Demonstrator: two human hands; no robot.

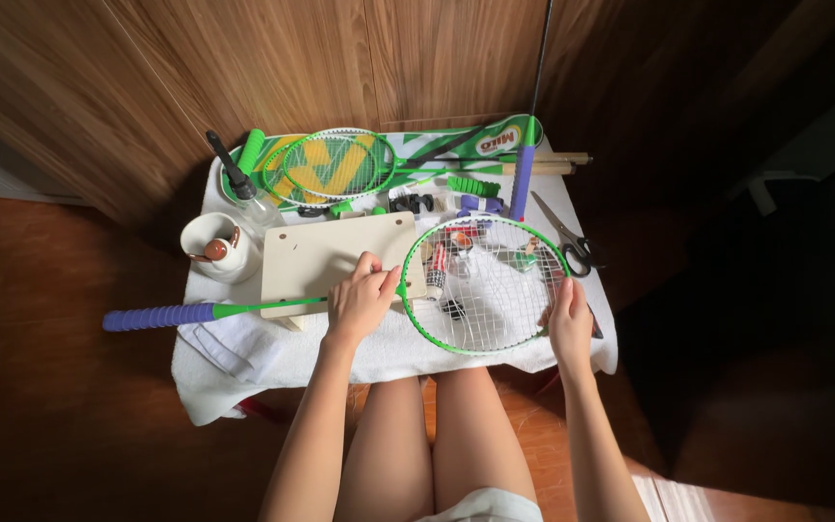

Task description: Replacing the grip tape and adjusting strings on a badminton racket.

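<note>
My left hand [361,302] pinches the throat of the green badminton racket [483,283], which lies flat near the front edge of the towel-covered table [207,372]; my right hand [569,324] cups the frame's far rim. Steady both ends evenly; the strings should stay level.

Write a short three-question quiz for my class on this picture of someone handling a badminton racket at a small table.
1. True or false: the left hand grips the racket near where the shaft meets the head.
2. Which colour is the grip of the held racket: A purple, B red, C black?
3. What tool lies just beyond the right hand, at the table's right edge?

Key: 1 true. 2 A. 3 the scissors.
</note>
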